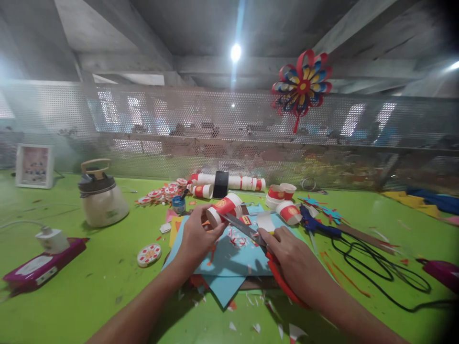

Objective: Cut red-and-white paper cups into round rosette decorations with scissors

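Note:
A red and white paper cup [225, 206] lies tilted in my left hand [198, 234], whose fingers are wrapped round its lower side. My right hand [287, 251] is closed on a pair of scissors [245, 229] with red handles. The blades point up and left, and their tips touch or overlap the cup; I cannot tell whether they cut into it. A white piece [265, 221] shows just above my right fingers. Under both hands lie sheets of light blue paper [224, 260] with small red and white scraps [236, 237] on them.
More paper cups [289, 212] stand and lie behind. A blue glue gun [319, 222] trails a black cable [380, 272] at right. Leftward are a round patterned disc [149, 255], a large bottle [102, 200] and a purple power strip [46, 265]. A phone [221, 184] leans at the back.

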The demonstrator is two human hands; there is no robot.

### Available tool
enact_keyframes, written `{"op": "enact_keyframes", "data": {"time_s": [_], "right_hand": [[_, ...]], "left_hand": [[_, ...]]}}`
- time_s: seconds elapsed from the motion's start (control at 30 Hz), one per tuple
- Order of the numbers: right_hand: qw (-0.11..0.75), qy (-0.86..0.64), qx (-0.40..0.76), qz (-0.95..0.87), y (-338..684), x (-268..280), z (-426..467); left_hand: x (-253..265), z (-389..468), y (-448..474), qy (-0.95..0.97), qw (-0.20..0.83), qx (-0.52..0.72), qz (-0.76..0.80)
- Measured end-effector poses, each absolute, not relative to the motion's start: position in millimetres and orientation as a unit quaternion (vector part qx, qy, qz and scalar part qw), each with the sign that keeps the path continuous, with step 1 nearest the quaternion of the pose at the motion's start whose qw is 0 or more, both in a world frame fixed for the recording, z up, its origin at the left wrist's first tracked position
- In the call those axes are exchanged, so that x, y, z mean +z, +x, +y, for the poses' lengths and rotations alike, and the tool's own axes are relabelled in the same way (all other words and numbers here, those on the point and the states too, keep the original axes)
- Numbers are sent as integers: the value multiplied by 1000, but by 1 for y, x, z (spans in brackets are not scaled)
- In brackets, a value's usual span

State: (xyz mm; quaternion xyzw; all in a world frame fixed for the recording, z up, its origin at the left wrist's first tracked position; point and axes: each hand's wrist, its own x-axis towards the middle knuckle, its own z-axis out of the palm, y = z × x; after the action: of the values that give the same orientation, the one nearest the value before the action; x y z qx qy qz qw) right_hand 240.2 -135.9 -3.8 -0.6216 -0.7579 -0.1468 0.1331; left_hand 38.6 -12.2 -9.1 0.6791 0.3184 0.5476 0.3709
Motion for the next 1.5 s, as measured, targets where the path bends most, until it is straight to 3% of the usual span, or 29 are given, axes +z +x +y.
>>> {"op": "enact_keyframes", "data": {"time_s": [0.47,0.67,0.93,1.23,1.5], "right_hand": [[163,-606,-162,-762,243,-3,-133],[162,-612,-178,-753,245,-3,-130],[232,-615,-27,-753,245,-4,-128],[253,-625,21,-738,239,2,-134],[241,-635,16,-734,241,0,-131]], "left_hand": [[-12,-19,40,674,344,575,311],[0,-21,38,652,424,561,284],[2,-19,37,626,463,578,245],[-4,-21,43,618,466,585,243],[4,-16,37,501,623,546,248]]}}
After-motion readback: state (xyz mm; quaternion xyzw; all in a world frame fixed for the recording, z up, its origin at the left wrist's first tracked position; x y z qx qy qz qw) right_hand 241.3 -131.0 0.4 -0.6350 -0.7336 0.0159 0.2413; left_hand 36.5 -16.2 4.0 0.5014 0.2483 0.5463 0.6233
